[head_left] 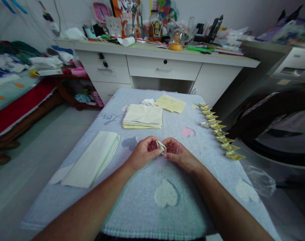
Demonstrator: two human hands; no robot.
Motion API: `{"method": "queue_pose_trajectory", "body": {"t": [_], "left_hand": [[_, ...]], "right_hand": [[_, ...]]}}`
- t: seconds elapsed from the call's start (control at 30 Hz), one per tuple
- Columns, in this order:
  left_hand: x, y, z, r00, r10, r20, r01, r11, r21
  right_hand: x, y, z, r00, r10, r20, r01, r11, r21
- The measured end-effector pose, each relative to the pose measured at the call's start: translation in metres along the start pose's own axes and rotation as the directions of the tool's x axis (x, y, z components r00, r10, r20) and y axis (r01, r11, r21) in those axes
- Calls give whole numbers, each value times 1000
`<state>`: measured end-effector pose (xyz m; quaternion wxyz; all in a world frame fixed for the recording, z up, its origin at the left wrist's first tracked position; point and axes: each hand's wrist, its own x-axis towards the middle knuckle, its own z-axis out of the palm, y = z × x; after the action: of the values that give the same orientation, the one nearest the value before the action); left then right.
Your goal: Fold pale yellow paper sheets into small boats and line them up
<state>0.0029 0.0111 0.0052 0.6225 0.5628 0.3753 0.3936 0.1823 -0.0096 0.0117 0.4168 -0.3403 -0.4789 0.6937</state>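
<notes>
The left hand [145, 153] and right hand [178, 154] pinch a folded paper [161, 146] between them; a paper stack [143, 115] lies beyond.

The head view looks forward and down from close behind and above the hands [144, 153], across the tabletop [183, 117].

Bare forearms [99, 197] angled inward, both hands [145, 154] close together, fingers curled, thumbs pinching inward

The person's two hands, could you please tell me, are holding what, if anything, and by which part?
A small folded paper: the left hand grips its left side, the right hand its right edge; the exact finger contacts are partly hidden.
</notes>
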Motion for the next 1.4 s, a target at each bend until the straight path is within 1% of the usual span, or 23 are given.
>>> {"method": "queue_pose_trajectory", "body": {"t": [0.07,0.13,0.2,0.3,0.47,0.63,0.77,0.9,0.97,1.1,1.2,1.33,1.4], "left_hand": [[1,0,0,999,-15,-39,12,997,-80],[2,1,-1,997,-26,-66,17,992,-128],[3,1,-1,997,-28,-77,16,989,-144],[3,0,-2,996,-29,-82,17,990,-139],[2,-3,-4,993,-33,-117,28,999,-43],[0,3,-9,982,40,-186,-20,994,110],[0,2,-11,979,60,-196,-28,987,159],[3,-4,-10,981,70,-181,-32,979,203],[4,-5,-9,980,59,-192,-15,975,224],[6,-6,-9,973,60,-221,3,962,272],[5,-8,-10,971,95,-220,-18,944,329],[6,-13,-10,972,130,-196,-51,930,365],[6,-14,-10,975,128,-182,-56,932,358]], "right_hand": [[0,4,-1,999,-33,-10,33,999,-23],[0,9,-2,997,-70,-39,66,994,-84],[0,12,-2,993,-99,-70,87,985,-150],[0,13,-2,987,-125,-103,103,974,-200],[0,9,-3,980,-150,-132,113,961,-252],[1,5,-10,967,-181,-179,111,933,-343],[1,2,-14,961,-193,-197,101,911,-400],[2,3,-17,960,-193,-204,77,879,-470],[2,5,-19,955,-207,-214,64,845,-532],[1,5,-19,936,-283,-208,80,748,-659],[1,3,-19,930,-320,-180,89,672,-735],[2,4,-21,924,-361,-122,102,542,-834],[3,3,-21,925,-364,-104,107,516,-850]]}}
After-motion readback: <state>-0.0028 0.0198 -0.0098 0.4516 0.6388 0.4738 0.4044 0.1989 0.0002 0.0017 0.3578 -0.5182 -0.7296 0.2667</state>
